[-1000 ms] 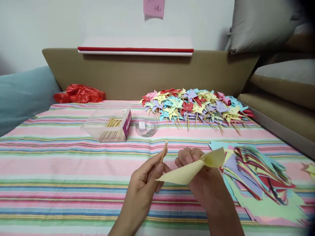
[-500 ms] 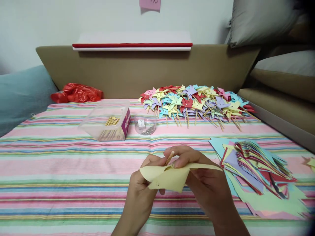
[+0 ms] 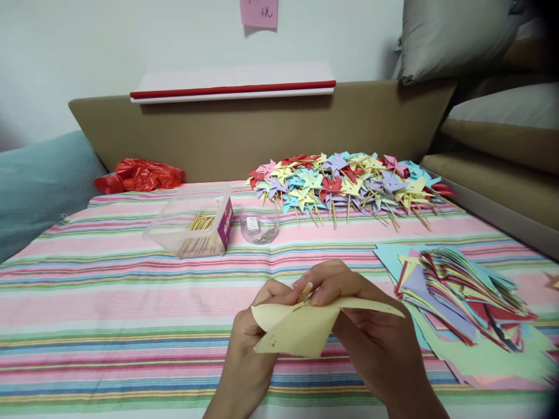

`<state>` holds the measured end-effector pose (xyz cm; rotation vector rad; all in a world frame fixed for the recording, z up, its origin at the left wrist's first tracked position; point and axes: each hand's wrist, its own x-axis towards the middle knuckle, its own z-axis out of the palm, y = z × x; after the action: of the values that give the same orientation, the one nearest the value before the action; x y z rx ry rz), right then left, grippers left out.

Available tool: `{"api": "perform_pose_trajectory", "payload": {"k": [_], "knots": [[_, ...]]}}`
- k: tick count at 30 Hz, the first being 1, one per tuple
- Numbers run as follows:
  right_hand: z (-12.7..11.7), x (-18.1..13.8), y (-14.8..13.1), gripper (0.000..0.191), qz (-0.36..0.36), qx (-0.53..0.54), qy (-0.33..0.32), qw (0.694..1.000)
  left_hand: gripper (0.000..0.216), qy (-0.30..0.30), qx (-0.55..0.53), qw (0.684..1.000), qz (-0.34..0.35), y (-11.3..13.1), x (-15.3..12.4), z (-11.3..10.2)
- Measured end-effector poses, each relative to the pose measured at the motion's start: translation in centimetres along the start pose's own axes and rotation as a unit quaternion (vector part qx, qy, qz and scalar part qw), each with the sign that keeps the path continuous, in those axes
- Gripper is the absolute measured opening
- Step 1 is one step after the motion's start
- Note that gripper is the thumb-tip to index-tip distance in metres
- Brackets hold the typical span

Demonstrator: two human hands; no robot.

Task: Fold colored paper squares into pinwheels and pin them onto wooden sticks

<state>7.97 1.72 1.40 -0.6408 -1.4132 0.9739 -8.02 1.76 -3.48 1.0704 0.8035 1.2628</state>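
A pale yellow paper pinwheel [image 3: 299,334] with curved blades is held low in front of me, between my two hands. My left hand [image 3: 255,349] is closed on its left side, fingers pinched near the centre. Closed on the right side, my right hand [image 3: 384,355] presses thumb and fingers to the middle of the paper. Between the fingertips of both hands pokes the pale end of a thin wooden stick [image 3: 305,291]; the rest of it is hidden. Small dark dots mark the lower left blade.
Finished pinwheels [image 3: 349,186] lie heaped at the back right. A clear plastic box [image 3: 192,233] of sticks and a round clear dish [image 3: 259,227] of small metal pieces stand left of centre. Cut coloured paper [image 3: 458,297] is piled at right, and a red plastic bag [image 3: 144,174] lies back left.
The view has tilted slightly. Both hands and the pinwheel sit a little lower and to the right, with the lower blade turned somewhat; the grip looks the same.
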Motion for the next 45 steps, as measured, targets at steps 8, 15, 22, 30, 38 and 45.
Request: {"api": "perform_pose_trajectory", "payload": {"k": [8,15,22,30,38,45], "knots": [[0.0,0.0,0.2,0.008,0.029,0.035,-0.013,0.999,0.009,-0.062,-0.032,0.998,0.000,0.6,0.1,-0.4],[0.0,0.0,1.2,0.007,0.042,0.092,-0.014,0.995,0.015,-0.077,0.015,0.997,0.001,1.1,0.4,-0.5],[0.3,0.1,1.8,0.006,0.042,0.133,0.003,0.990,0.015,-0.079,0.077,0.993,0.031,1.8,0.5,-0.6],[0.3,0.0,3.0,0.008,0.090,0.151,0.034,0.984,0.018,-0.080,0.129,0.987,0.044,2.8,0.8,-0.8],[1.2,0.5,3.7,0.022,0.156,0.124,0.102,0.975,0.022,-0.013,0.085,0.996,-0.021,1.7,1.0,-0.3],[1.8,-0.2,5.4,0.049,0.304,-0.069,0.021,0.950,0.025,0.209,-0.261,0.939,-0.078,0.1,2.4,0.8]]}}
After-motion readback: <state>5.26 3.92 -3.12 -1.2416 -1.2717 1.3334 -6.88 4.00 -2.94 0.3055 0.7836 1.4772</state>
